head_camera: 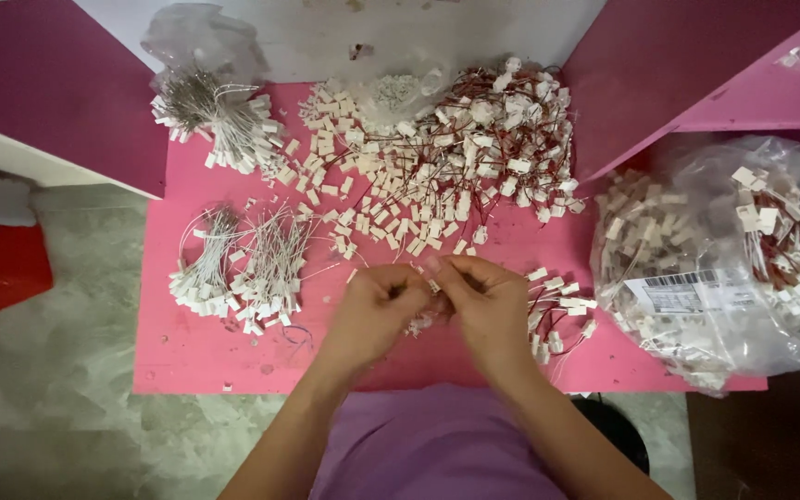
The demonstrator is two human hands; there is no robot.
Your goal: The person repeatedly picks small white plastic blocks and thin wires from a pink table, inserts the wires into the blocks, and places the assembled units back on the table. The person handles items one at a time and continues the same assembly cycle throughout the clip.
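At lower centre of the frame, the left hand (370, 310) and right hand (485, 301) meet, each grip pinched on a small white connector (433, 286), with loose white connectors (391, 218) on the pink surface (187, 352) close above, within easy reach.

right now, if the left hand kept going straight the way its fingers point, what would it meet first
The left hand points right, toward the right hand. It would meet that hand's fingertips and the small white piece pinched between them; they look almost touching.

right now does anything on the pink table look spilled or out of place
Nothing looks damaged. Small white plastic connector blocks lie scattered loose across the pink table, and the clear plastic bag of connectors overhangs its right edge. Both hands meet over a small piece.
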